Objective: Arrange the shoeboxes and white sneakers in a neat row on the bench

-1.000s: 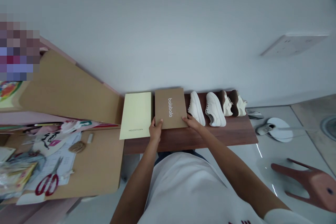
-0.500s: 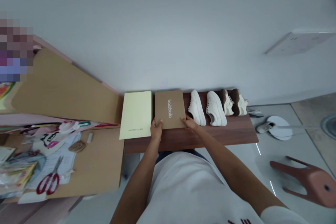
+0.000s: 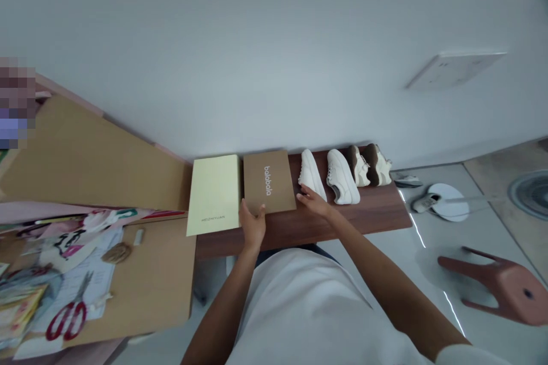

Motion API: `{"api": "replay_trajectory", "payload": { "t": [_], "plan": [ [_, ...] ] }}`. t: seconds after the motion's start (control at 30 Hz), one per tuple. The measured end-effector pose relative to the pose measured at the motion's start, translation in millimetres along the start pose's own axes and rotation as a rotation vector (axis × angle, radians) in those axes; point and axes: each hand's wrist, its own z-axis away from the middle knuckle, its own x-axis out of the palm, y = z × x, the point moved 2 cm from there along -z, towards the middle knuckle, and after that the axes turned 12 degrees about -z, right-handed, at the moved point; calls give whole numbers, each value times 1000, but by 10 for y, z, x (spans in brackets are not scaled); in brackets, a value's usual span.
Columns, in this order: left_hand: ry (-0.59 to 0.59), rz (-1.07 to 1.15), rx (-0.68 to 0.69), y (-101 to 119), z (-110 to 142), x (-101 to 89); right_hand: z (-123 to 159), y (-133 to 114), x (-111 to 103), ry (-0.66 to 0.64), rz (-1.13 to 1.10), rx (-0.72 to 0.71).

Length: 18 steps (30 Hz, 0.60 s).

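A brown shoe box [image 3: 269, 179] marked "balabala" lies on a dark wooden bench [image 3: 299, 234]. At its front left corner, my left hand [image 3: 252, 227] has thumb and fingers spread, close against the box; whether it touches cannot be made out. My right hand [image 3: 313, 202] is open just off the box's right side, fingers stretched out beside a white sneaker [image 3: 311, 174]. To the left stands a pale yellow box [image 3: 214, 194] lettered "MEIZHIYUAN". Another white sneaker [image 3: 343, 179] sits further right, then a pair of cream and brown shoes [image 3: 377, 166].
On the left, a cardboard-topped table [image 3: 158, 279] holds red-handled scissors [image 3: 72, 311], papers and plastic bags. A pink stool [image 3: 505, 285] stands on the floor at right. Beyond the bench's right end are a grey shoe [image 3: 423, 203] and a round white base [image 3: 454, 205].
My right hand has come away from the brown box's right edge toward the white sneaker. My left hand's grip on the corner has loosened. The view has shifted slightly.
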Motion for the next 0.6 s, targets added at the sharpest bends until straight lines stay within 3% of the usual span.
{"api": "replay_trajectory", "payload": {
  "t": [0.1,0.3,0.43,0.6],
  "plan": [
    [9,-18,168,213,235,115,112,-110,-346,22,-6,-55],
    [-277,70,241,511,559,795,235,-286,-924,56,194,-160],
    [-398,45,248,533,649,1282,276,-316,-1108,18,449,-232],
    [-356,4,150,382,606,1700,287,-290,-1117,-120,888,-247]
  ]
}}
